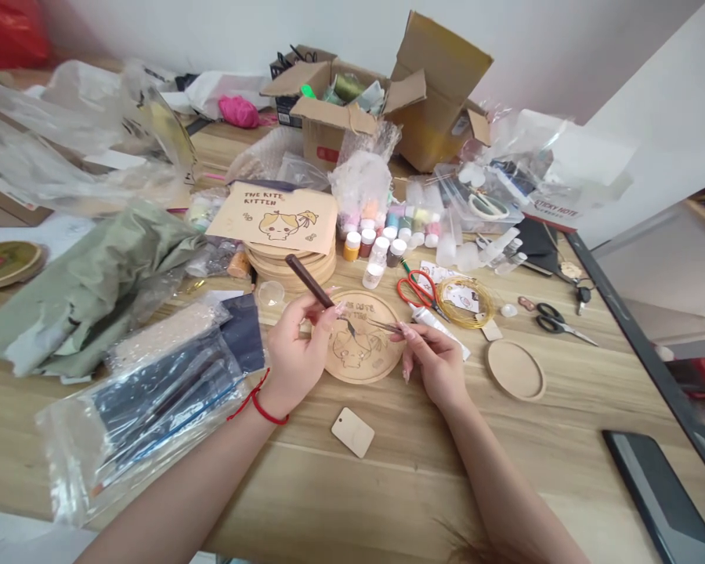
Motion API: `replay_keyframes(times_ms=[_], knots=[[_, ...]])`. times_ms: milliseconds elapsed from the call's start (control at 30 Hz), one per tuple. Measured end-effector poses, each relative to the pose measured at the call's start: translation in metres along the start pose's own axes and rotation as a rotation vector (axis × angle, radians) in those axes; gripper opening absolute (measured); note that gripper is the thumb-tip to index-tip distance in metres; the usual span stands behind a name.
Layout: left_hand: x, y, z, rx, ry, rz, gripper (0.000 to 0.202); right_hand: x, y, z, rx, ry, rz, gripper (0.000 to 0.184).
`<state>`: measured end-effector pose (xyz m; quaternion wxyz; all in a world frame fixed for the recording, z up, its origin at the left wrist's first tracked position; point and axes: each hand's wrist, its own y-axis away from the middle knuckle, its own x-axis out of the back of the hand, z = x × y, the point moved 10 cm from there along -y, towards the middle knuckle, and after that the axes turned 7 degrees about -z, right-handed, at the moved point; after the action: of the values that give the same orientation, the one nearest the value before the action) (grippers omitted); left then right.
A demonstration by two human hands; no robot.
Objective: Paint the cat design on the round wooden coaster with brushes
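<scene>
My left hand (298,345) is closed round a tool with a dark brown handle (306,278) and a narrow dark metal tip, which points down over a round wooden board (336,368). Outlined on that board are a kitten and lettering, partly covered by my fingers. From the other side, my right hand (432,356) pinches slim pointed metal tweezers (383,324), their points close to the brown-handled tool's tip. Whether the tips touch, I cannot tell. Just behind the board lies a coloured kitten picture (273,215) on a stack of round wooden pieces (291,270).
Paint bottles (376,262) stand behind the board. To the right lie red-handled scissors (418,290), a gold wire coil (464,301), a shallow wooden dish (515,370), black scissors (564,323) and a phone (661,486). A wooden tag (352,432) is in front; plastic packets (170,415) lie left.
</scene>
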<state>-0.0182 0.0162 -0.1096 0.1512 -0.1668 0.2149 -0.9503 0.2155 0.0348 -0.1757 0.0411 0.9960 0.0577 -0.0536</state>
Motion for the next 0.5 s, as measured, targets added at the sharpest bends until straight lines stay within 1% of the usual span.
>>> replay_keyframes(times_ms=[67, 133, 233, 400, 500], knots=[[0.003, -0.001, 0.000, 0.026, 0.058, 0.012, 0.024, 0.003, 0.002, -0.005, 0.017, -0.001, 0.028, 0.028], [0.008, -0.002, 0.003, 0.026, 0.098, 0.032, 0.024, 0.006, 0.004, -0.009, 0.032, -0.012, 0.055, 0.027], [0.022, -0.005, 0.011, 0.006, 0.127, 0.098, 0.023, 0.014, 0.005, -0.013, 0.054, -0.014, 0.098, 0.028], [0.048, -0.013, 0.012, 0.013, 0.131, 0.221, 0.025, 0.041, 0.010, -0.017, 0.083, 0.091, 0.272, 0.025], [0.058, -0.018, 0.010, 0.008, 0.099, 0.253, 0.026, 0.053, 0.012, -0.015, 0.074, 0.183, 0.338, 0.031]])
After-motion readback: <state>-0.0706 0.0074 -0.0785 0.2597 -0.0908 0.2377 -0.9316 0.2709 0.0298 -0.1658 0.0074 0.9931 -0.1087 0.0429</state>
